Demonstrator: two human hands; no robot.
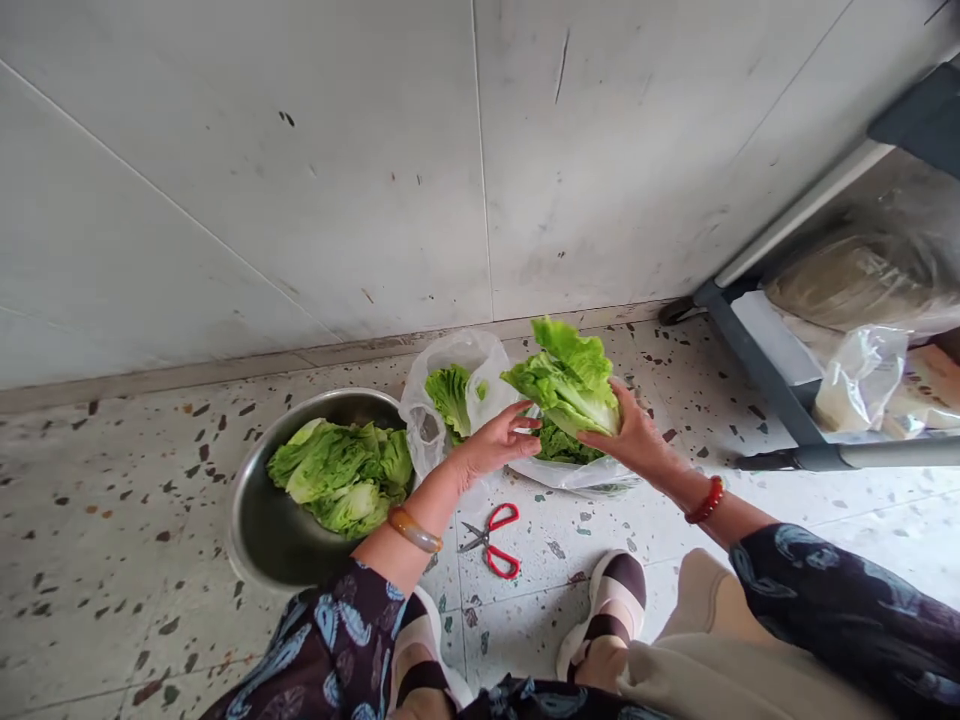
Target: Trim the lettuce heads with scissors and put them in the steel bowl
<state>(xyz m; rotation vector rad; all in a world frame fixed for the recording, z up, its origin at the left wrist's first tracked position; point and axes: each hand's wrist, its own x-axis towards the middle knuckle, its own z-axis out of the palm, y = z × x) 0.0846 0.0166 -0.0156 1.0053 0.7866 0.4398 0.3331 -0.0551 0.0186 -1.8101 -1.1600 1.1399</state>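
Observation:
My right hand grips a head of green lettuce by its base, held above a clear plastic bag with more leafy greens inside. Just left of the held lettuce, my left hand is empty, its fingers apart. Behind that hand, a second clear bag stands open around more lettuce. Scissors with red handles lie with blades spread on the floor, below my left hand. To the left, a round metal basin holds several pieces of lettuce.
A scuffed pale wall rises behind the bags. On the right stands a wheeled cart whose low shelf carries plastic-wrapped goods. My shoes rest on the speckled floor, close to the scissors.

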